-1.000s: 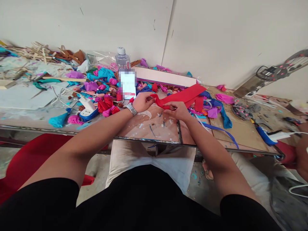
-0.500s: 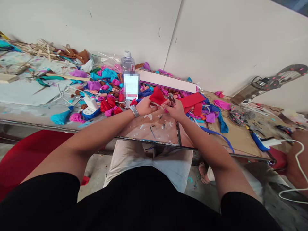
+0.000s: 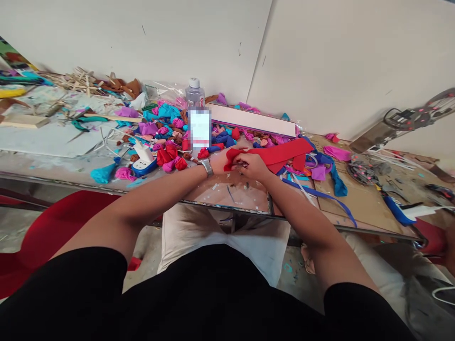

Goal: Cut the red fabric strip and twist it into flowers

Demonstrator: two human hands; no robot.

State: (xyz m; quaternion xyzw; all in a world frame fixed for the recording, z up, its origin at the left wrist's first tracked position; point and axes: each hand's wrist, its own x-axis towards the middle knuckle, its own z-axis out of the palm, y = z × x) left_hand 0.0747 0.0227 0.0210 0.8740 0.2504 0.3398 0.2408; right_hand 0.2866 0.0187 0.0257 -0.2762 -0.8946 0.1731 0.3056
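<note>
Over the front part of the table, my two hands meet at a red crepe-like strip (image 3: 275,156). My left hand (image 3: 221,163), with a metal watch at its wrist, is closed on the strip's left end; the red material covers most of its fingers. My right hand (image 3: 255,166) is curled against the same end from the right. A small dark metal tool (image 3: 243,165) shows partly among its fingers, its kind hidden. The rest of the strip stretches right, over other scraps.
Several rolled, coloured bundles (image 3: 167,156) crowd the table behind and left. A bottle (image 3: 195,94) and a lit phone (image 3: 200,128) stand there. A power strip (image 3: 144,166), pliers (image 3: 85,124) and wood sticks (image 3: 83,80) lie left. Cardboard (image 3: 359,199) lies right.
The red end between my hands has moved down over my left fingers. My right hand has shifted slightly lower, and the metal tool in it is now mostly hidden.
</note>
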